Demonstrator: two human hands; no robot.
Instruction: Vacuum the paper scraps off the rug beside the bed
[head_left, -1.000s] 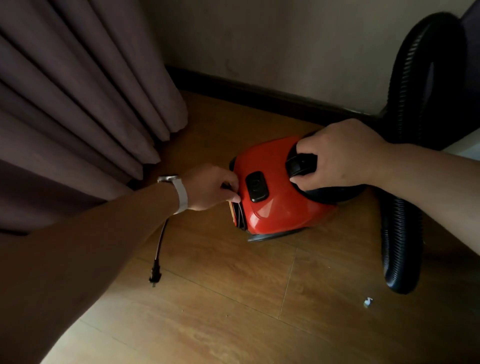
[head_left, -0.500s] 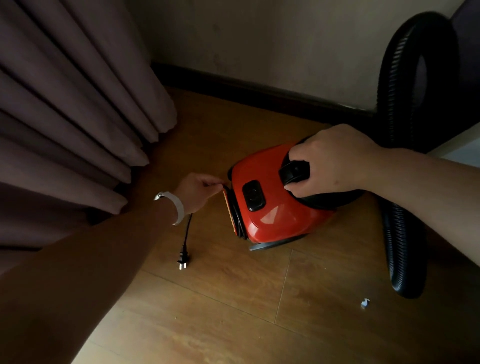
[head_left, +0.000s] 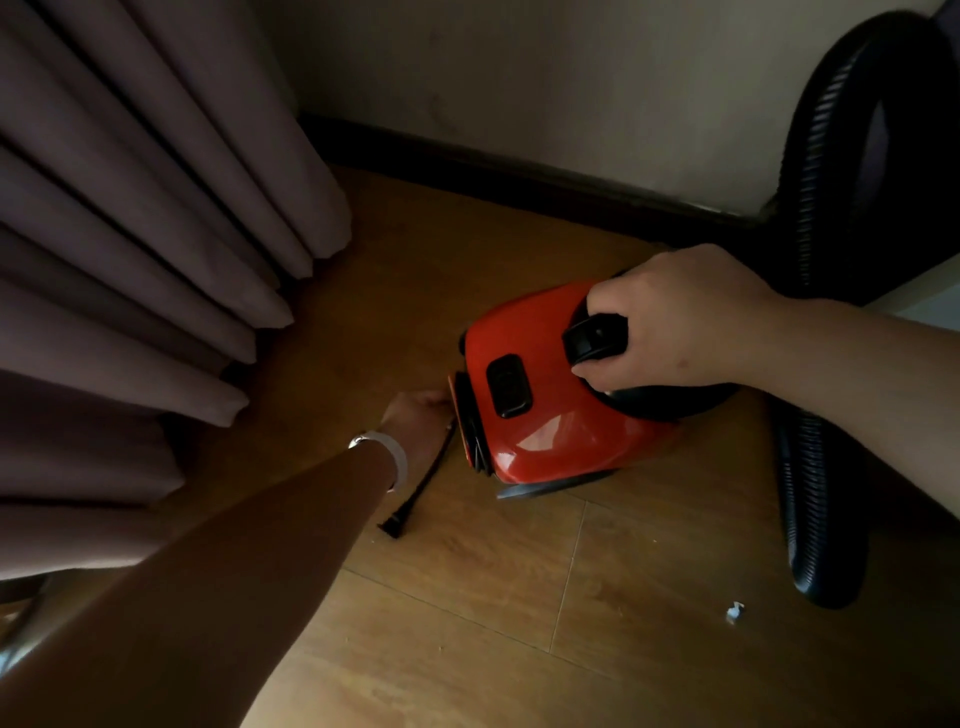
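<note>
Head view. Item: red vacuum cleaner (head_left: 545, 421), standing on the wooden floor (head_left: 467, 597).

Right hand (head_left: 680, 322): fingers curled tight round the black carry handle (head_left: 595, 338) on top of the body.

Left hand (head_left: 415, 415): set at the cleaner's rear end, pale band (head_left: 397, 457) on the wrist. Its fingers are tucked out of sight, so I cannot tell whether they clasp anything.

Power cord (head_left: 428, 475): black, emerges just beside the left fingers and runs back past the wrist to its plug (head_left: 392, 527).

Hose (head_left: 826, 499): black, ribbed, behind the right wrist.

Paper scrap (head_left: 734, 612): one, white, on bare floor, well apart from both sets of fingers.

Curtain (head_left: 156, 234): pleated, left of the left fingers.
</note>
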